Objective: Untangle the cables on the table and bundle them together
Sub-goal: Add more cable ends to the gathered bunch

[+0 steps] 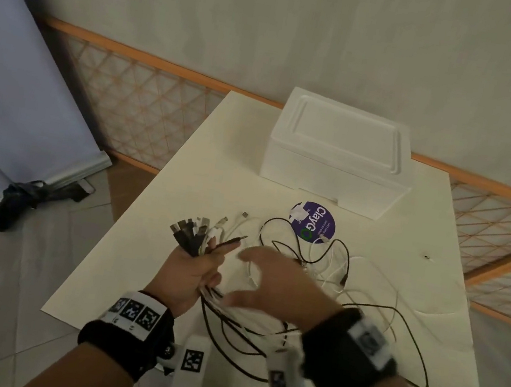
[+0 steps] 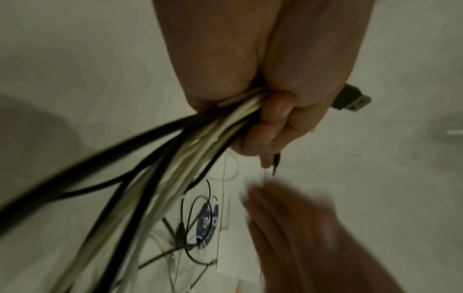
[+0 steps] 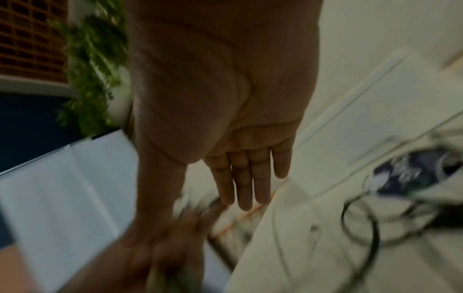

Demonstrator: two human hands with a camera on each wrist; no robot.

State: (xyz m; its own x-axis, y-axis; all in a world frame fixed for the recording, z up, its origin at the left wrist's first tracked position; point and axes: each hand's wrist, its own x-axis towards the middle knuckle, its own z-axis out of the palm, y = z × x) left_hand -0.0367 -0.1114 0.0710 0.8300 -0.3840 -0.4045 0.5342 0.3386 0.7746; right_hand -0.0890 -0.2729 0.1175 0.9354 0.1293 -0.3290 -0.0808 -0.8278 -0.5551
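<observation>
A: Left hand (image 1: 191,275) fisted round cable bundle (image 2: 200,142); plug ends (image 1: 195,229) fanned out above fist, cords trailing down to table (image 1: 181,188).

B: Right hand (image 1: 280,284) just beside, fingers (image 3: 243,178) straight, gripping nothing.

A: Styrofoam box (image 1: 336,159) lidded; contents hidden.

B: Loose cables (image 1: 329,265) over purple sticker (image 1: 316,221). Left wrist only: black USB plug (image 2: 350,98) behind fist.

Bare table (image 1: 220,154) at upper left of the head view, open for passing toward the far edge. Blocked at upper centre by a white foam box (image 1: 336,159); just below it, a purple round sticker (image 1: 313,222), flat. Loose cables (image 1: 336,263) looping across centre and lower right, snagging any low sweep there.
</observation>
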